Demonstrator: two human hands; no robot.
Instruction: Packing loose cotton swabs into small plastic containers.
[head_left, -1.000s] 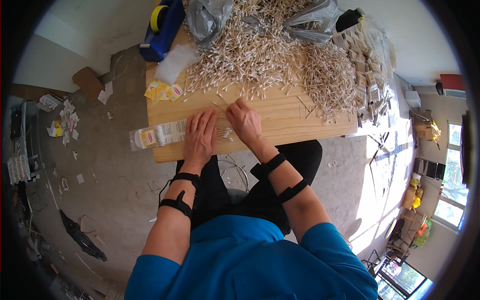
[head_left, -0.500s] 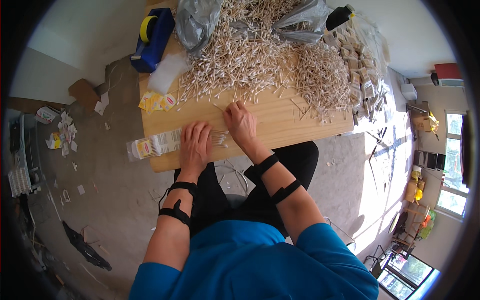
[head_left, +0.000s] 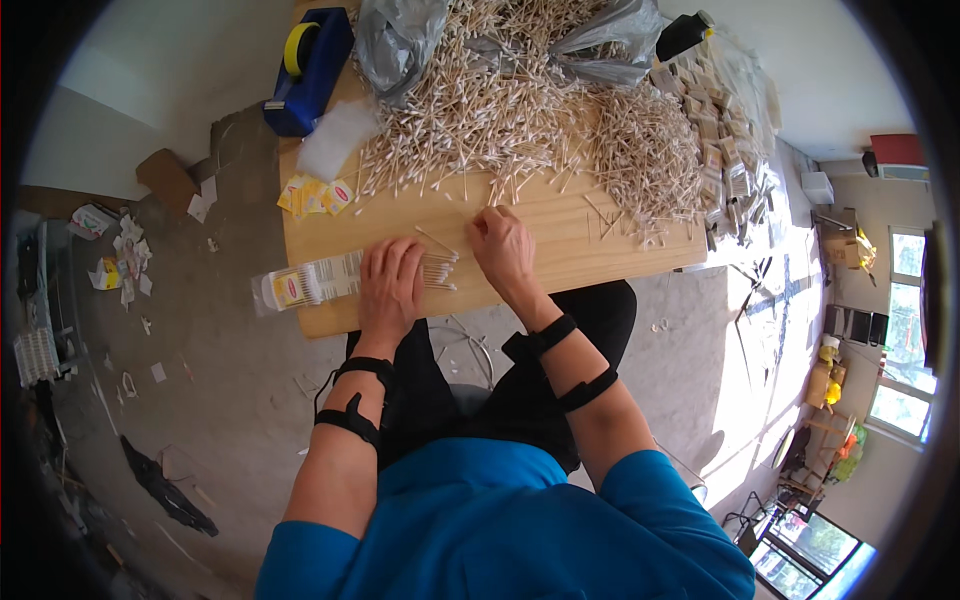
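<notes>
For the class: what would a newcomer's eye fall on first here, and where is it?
Probably the heap of cotton swabs, spread across the far part of the table. Next might come the blue tape dispenser at its far left. Nearer, the left hand rests between a clear pack on its left and a few swabs on its right.

Swabs (head_left: 436, 271) right of the left fingers (head_left: 393, 263): white tips, pale sticks. Packet (head_left: 340, 275) left of them: clear, with white, yellow and red areas. Table (head_left: 570, 230) beneath the fingers: light tan wood grain. Tape dispenser (head_left: 318, 85) beyond, leftward: dark blue; tape roll (head_left: 292, 50): yellow. Bag (head_left: 398, 40) straight beyond: translucent grey.
</notes>
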